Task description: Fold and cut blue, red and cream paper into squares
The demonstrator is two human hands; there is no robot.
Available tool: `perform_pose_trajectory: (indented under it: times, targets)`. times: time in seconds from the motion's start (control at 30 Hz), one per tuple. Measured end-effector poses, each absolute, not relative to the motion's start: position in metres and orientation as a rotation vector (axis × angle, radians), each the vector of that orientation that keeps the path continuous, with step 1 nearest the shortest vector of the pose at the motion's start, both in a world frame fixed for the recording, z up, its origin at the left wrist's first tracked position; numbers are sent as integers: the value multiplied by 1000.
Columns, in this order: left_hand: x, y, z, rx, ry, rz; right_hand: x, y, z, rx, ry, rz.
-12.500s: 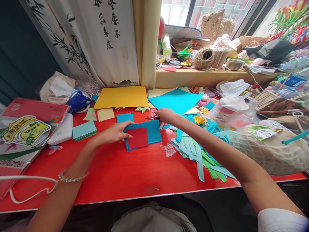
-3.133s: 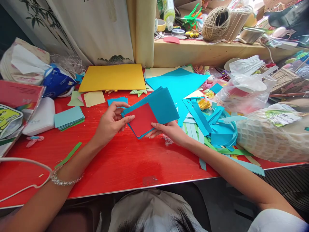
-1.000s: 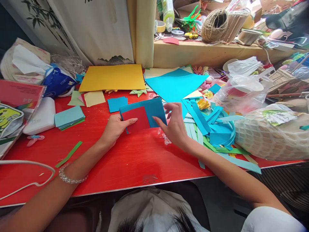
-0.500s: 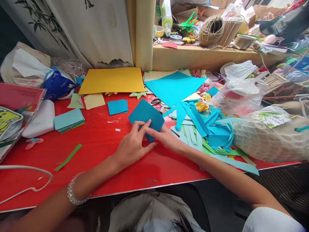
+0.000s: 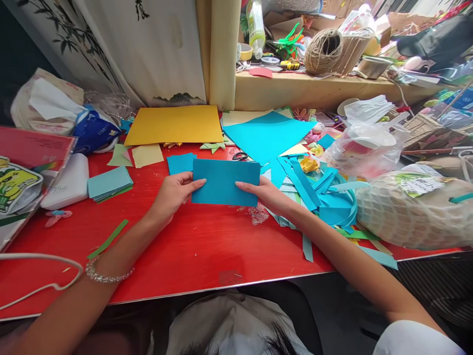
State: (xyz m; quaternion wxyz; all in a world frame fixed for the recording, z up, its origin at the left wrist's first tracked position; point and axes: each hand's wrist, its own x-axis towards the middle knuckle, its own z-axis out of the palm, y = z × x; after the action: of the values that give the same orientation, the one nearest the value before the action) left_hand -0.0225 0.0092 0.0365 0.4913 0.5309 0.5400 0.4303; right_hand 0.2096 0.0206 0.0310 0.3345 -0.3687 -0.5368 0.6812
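Observation:
Both my hands hold a blue rectangular stack of paper point(image 5: 224, 181) level over the red table point(image 5: 192, 251). My left hand point(image 5: 173, 193) grips its left edge with the thumb on top. At the right edge, my right hand point(image 5: 266, 193) pinches it the same way. No red square shows on the blue paper now. A smaller blue square point(image 5: 180, 162) lies flat just behind the held stack, and black-handled scissors point(image 5: 240, 156) rest beyond it.
A heap of blue and green paper strips point(image 5: 314, 192) lies right of my hands. Yellow sheet point(image 5: 176, 124) and large blue sheet point(image 5: 266, 135) lie at the back. Light-blue squares point(image 5: 109, 183), a white box point(image 5: 68, 180) and bags stand left; plastic bags point(image 5: 369, 143) right.
The red square that lay on the blue paper is gone from view. The blue stack was turned over in my hands and is now held level by both side edges.

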Motion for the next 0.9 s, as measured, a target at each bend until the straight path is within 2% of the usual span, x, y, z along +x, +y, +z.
perform_pose_trajectory:
  times: [0.23,0.33,0.5,0.57,0.67,0.8,0.9]
  targets:
    - [-30,18,29,1061,1251,1149,218,33,34,-875,-1320,1884]
    - [-33,20,28,982,1215,1181,219,36,31,-910,-1297,1829]
    - [-31,15,29,1081,1318,1229,228,42,32,-1079,-1296,1210]
    - [-29,13,28,1100,1350,1208,230,43,34,-1150,-1337,1082]
    - [-27,12,27,1096,1373,1189,229,43,29,-1347,-1616,958]
    - [-29,13,27,1043,1382,1254,214,39,13,-1503,-2027,422]
    - [-30,15,26,1019,1362,1313,200,38,5,-1632,-2125,176]
